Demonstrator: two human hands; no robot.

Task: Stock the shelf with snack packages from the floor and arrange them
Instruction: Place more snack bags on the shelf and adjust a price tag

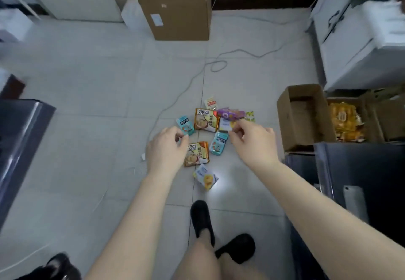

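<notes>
Several snack packets lie in a loose heap on the tiled floor: two orange packs (206, 120) (197, 153), two teal packs (185, 125) (218, 143), a purple pack (230, 113), a blue-and-yellow pack (206, 176) and a small white-and-red one (211, 103). My left hand (166, 146) hovers low over the heap. Its curled fingertips are at the lower corner of the left teal pack, and a grip cannot be made out. My right hand (252, 139) pinches the right edge of a white packet (224, 124) that lies partly under the purple pack.
An open cardboard box (302, 115) stands right of the heap, and beside it is a box of orange snack bags (346, 124). A tall carton (179, 5) stands at the back. A cable (197, 71) snakes across the tiles. Dark shelf panels flank me at right (361, 165) and left (19, 130). My shoes (202, 218) are below.
</notes>
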